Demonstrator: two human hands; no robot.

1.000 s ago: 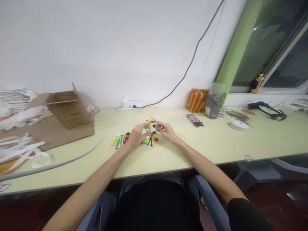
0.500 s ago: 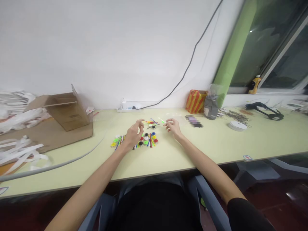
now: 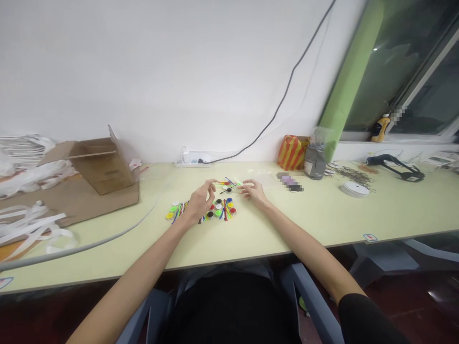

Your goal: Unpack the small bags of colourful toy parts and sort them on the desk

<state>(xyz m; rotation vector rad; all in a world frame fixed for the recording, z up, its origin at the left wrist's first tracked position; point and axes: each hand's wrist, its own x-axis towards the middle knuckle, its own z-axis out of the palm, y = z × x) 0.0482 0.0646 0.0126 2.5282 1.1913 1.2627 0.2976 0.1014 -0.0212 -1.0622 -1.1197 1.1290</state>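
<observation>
Plastic caps (image 3: 218, 209) in red, yellow, blue, black and green, mixed with thin coloured sticks (image 3: 225, 210), are being kept in a small cluster on a pale yellow table (image 3: 287, 224), just beside the left hand (image 3: 200, 203). That hand is being held in a wide spread, with nothing being gripped, and its index fingertip (image 3: 215, 181) is being brought near a row of sticks (image 3: 225, 183) beyond the cluster. The right hand (image 3: 253, 191) is being held with its fingers (image 3: 244, 187) drawn narrowly together beside a green stick (image 3: 238, 181); whether that stick is being pinched cannot be told. A power strip (image 3: 190, 163) is being kept against the wall, while a cardboard box (image 3: 102, 167), a striped orange bag (image 3: 292, 153), a grey canister (image 3: 314, 162), a white tape roll (image 3: 355, 189) and a black strap (image 3: 396, 175) are being left along the table.
</observation>
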